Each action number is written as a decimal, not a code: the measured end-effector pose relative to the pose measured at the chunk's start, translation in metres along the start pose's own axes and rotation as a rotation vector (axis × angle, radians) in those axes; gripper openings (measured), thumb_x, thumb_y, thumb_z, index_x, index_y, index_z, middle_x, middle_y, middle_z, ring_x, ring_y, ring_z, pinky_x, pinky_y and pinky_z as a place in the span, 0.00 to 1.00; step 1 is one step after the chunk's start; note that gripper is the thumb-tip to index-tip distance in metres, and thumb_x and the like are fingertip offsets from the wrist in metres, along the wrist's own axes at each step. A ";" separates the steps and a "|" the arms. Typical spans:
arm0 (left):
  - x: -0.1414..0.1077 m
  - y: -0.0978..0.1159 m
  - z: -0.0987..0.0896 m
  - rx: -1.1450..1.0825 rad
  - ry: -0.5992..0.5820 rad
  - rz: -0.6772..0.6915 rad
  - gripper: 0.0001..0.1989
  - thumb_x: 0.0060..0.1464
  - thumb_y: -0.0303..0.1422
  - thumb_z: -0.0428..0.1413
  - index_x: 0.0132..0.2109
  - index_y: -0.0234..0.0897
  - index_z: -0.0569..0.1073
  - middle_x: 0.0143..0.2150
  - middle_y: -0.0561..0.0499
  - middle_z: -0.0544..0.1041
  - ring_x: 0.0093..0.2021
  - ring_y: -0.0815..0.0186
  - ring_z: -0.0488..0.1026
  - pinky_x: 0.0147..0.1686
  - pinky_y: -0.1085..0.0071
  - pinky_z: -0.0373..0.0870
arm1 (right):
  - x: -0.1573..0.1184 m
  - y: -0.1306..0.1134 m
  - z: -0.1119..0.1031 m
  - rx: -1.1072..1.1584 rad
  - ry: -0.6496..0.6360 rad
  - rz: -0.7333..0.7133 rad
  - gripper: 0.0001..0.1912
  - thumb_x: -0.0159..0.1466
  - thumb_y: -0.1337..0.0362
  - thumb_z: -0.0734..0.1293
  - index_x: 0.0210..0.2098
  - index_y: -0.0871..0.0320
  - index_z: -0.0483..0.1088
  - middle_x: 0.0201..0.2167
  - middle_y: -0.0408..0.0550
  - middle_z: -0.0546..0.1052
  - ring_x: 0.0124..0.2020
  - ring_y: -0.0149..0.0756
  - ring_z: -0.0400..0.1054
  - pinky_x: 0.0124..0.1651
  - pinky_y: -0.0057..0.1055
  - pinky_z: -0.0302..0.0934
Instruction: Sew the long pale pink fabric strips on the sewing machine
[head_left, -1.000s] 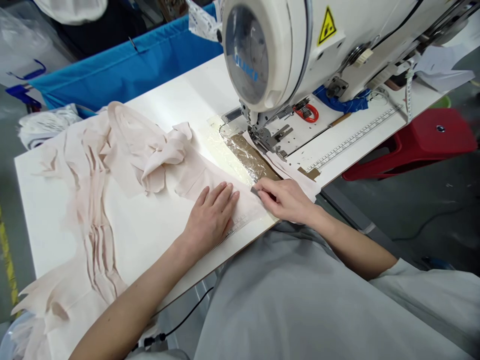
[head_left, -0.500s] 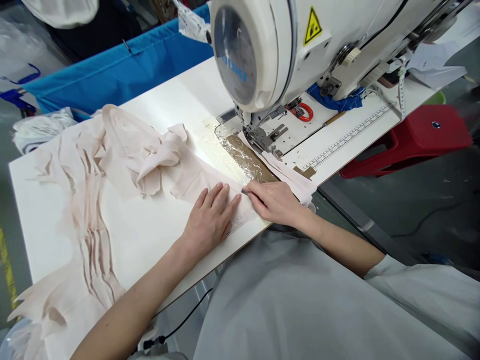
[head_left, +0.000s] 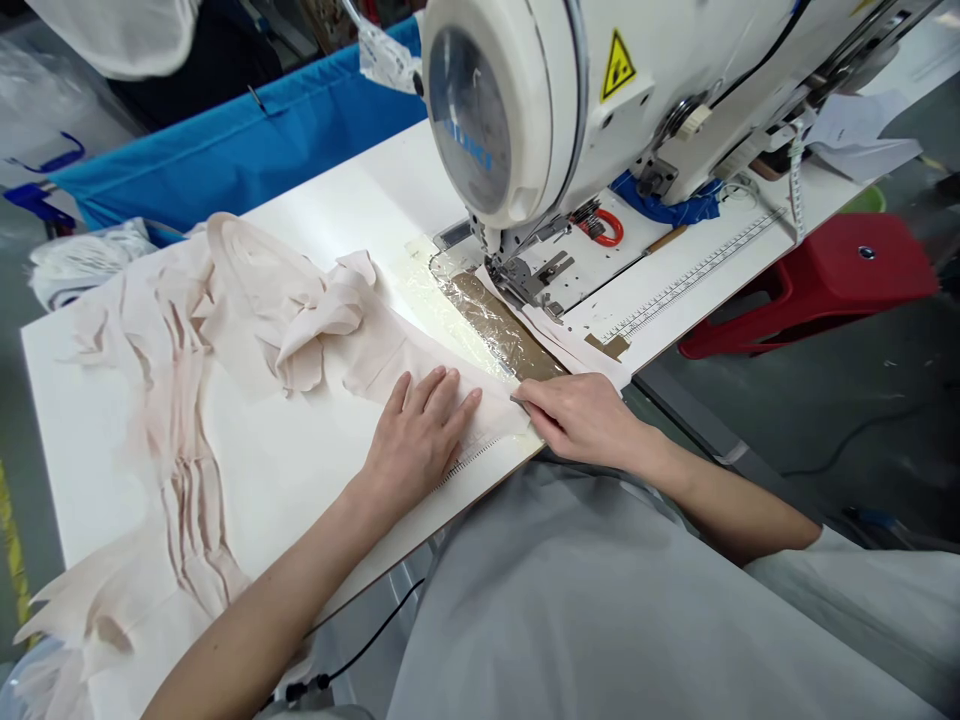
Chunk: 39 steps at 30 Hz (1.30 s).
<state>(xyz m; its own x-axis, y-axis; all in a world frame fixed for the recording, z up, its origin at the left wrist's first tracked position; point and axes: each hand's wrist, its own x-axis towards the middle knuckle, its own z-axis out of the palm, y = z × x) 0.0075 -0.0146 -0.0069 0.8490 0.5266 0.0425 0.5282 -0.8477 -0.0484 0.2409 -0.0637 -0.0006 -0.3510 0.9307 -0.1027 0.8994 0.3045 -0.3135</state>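
A red stool (head_left: 862,262) stands on the floor (head_left: 817,385).

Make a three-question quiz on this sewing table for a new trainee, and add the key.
1. How does the left hand lie on the pale pink fabric?
a) as a fist
b) palm down
c) palm up
2. True or false: the right hand is touching the red stool.
3. Fill in: the sewing machine bears a triangular warning sign in black and ____.
Key: 1. b; 2. false; 3. yellow.
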 end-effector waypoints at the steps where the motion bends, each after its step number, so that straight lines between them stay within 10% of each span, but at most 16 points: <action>1: 0.001 0.000 0.000 -0.006 0.009 0.000 0.24 0.58 0.26 0.49 0.61 0.37 0.67 0.62 0.38 0.68 0.63 0.49 0.65 0.60 0.46 0.60 | -0.002 0.001 0.000 0.010 0.007 0.005 0.12 0.66 0.68 0.53 0.37 0.57 0.68 0.27 0.45 0.75 0.28 0.33 0.65 0.28 0.30 0.42; 23: 0.007 0.012 0.003 -0.083 0.016 0.120 0.25 0.58 0.27 0.49 0.62 0.31 0.66 0.64 0.38 0.67 0.65 0.51 0.62 0.62 0.45 0.57 | 0.010 -0.007 0.015 0.147 0.086 0.094 0.11 0.69 0.66 0.55 0.44 0.58 0.67 0.36 0.49 0.79 0.36 0.36 0.72 0.33 0.28 0.51; 39: 0.008 0.015 0.000 -0.085 0.002 0.106 0.25 0.56 0.26 0.50 0.62 0.34 0.67 0.63 0.38 0.68 0.64 0.50 0.63 0.61 0.47 0.60 | -0.020 0.002 0.007 0.035 0.098 0.008 0.11 0.64 0.70 0.55 0.34 0.56 0.68 0.24 0.43 0.74 0.25 0.32 0.65 0.27 0.30 0.42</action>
<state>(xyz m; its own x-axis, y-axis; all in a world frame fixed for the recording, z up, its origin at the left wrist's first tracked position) 0.0228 -0.0232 -0.0076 0.9001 0.4334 0.0440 0.4324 -0.9011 0.0319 0.2480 -0.0828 -0.0064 -0.3147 0.9491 -0.0127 0.8921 0.2911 -0.3457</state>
